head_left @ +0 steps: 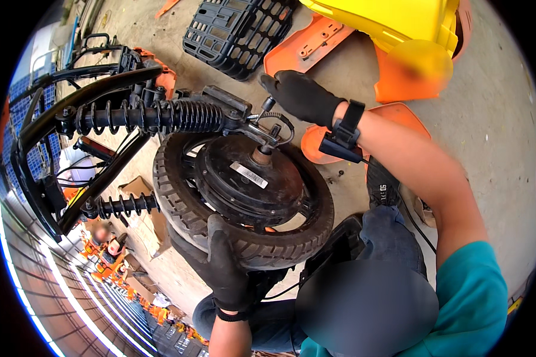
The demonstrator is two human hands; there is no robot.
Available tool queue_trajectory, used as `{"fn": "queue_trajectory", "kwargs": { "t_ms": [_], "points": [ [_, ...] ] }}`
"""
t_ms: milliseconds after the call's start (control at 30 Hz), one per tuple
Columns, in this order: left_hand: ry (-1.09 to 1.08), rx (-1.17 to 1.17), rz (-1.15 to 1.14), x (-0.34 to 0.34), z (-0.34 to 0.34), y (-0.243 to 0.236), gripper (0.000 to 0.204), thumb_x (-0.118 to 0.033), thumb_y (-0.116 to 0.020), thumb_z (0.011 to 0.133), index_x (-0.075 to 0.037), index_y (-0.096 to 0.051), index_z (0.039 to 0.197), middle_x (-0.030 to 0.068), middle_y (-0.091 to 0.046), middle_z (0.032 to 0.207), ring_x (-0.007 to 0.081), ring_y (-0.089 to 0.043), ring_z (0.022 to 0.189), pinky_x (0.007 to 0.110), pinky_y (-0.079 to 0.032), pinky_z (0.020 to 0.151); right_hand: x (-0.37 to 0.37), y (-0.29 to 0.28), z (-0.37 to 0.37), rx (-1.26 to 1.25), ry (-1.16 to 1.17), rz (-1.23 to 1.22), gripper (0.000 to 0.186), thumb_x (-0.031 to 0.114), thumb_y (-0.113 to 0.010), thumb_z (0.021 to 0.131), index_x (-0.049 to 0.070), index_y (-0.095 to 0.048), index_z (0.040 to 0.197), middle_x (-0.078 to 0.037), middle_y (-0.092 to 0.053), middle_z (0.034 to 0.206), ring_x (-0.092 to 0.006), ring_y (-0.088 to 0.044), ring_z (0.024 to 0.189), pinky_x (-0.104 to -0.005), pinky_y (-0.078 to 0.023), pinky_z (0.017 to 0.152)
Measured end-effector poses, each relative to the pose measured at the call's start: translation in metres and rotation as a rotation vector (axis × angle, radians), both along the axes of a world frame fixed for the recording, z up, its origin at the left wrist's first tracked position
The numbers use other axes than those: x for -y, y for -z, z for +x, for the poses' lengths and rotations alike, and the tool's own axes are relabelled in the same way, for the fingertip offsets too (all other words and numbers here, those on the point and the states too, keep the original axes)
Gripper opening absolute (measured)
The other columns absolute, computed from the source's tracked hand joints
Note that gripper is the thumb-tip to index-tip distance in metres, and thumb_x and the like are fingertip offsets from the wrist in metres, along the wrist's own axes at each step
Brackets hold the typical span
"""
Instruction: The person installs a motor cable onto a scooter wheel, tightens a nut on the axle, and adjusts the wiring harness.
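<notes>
left hand [220, 265]: thumb and fingers spread, clasping hub-motor wheel [244, 184] by its near edge | hub-motor wheel: between the 2 hands | right hand [307, 98]: half-curled past axle [262, 156], cannot tell its hold

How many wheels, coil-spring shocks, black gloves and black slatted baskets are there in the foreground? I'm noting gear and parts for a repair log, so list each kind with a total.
Wheel: 1
Coil-spring shocks: 2
Black gloves: 2
Black slatted basket: 1
Total: 6
</notes>
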State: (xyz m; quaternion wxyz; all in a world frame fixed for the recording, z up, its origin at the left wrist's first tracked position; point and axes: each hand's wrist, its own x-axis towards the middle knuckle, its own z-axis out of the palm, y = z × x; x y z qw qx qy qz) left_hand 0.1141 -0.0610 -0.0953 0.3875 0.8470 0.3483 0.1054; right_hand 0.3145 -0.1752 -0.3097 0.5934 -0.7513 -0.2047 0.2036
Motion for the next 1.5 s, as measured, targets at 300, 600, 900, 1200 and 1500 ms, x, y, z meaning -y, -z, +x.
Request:
{"fn": "queue_trajectory", "kwargs": {
  "t_ms": [300,600,900,1200,1500],
  "points": [
    [0.172,-0.054,0.19,-0.002,-0.005,0.002,0.038,-0.008,-0.049,0.098,-0.001,-0.047,0.136,0.0255,-0.044,0.139,0.0386,-0.048,0.126,0.045,-0.041,0.104,-0.008,0.001,0.001,0.291,-0.105,-0.273,0.031,0.021,-0.046,0.094,-0.007,-0.053,0.105,-0.02,-0.063,0.074,-0.0349,-0.063,0.069,-0.0424,-0.05,0.061],
    [0.176,-0.048,0.214,-0.003,-0.009,0.003,0.039,-0.003,-0.051,0.095,-0.004,-0.052,0.134,0.0298,-0.041,0.141,0.0457,-0.045,0.129,0.048,-0.04,0.104,-0.017,0.023,-0.005,0.599,0.024,-0.353,0.023,0.018,-0.052,0.09,-0.004,-0.055,0.099,-0.017,-0.057,0.078,-0.0311,-0.06,0.074,-0.0372,-0.049,0.061],
    [0.161,-0.061,0.222,0.0,-0.008,0.002,0.034,-0.008,-0.045,0.099,0.0,-0.051,0.132,0.0255,-0.044,0.137,0.0402,-0.047,0.126,0.045,-0.037,0.106,-0.022,0.039,-0.012,0.543,0.152,-0.053,0.018,0.012,-0.056,0.089,-0.001,-0.056,0.101,-0.018,-0.058,0.089,-0.0286,-0.06,0.082,-0.0368,-0.049,0.065],
    [0.212,-0.112,0.235,0.003,-0.002,-0.003,0.035,-0.014,-0.041,0.102,0.003,-0.05,0.131,0.0231,-0.041,0.139,0.0357,-0.045,0.127,0.042,-0.035,0.107,-0.01,0.004,0.007,-0.337,0.024,0.323,0.06,0.057,-0.03,0.102,0.005,-0.059,0.1,-0.003,-0.063,0.074,-0.0089,-0.055,0.059,-0.0245,-0.045,0.049],
    [-0.037,0.017,-0.087,0.011,0.005,-0.001,0.059,-0.015,-0.056,0.092,0.003,-0.033,0.143,0.0171,-0.045,0.139,0.0239,-0.045,0.126,0.038,-0.033,0.109,0.027,0.008,0.017,-0.807,0.024,0.268,0.081,0.071,-0.029,0.095,0.0,-0.055,0.123,-0.01,-0.063,0.083,-0.0115,-0.056,0.061,-0.025,-0.048,0.053]
  ]
}}
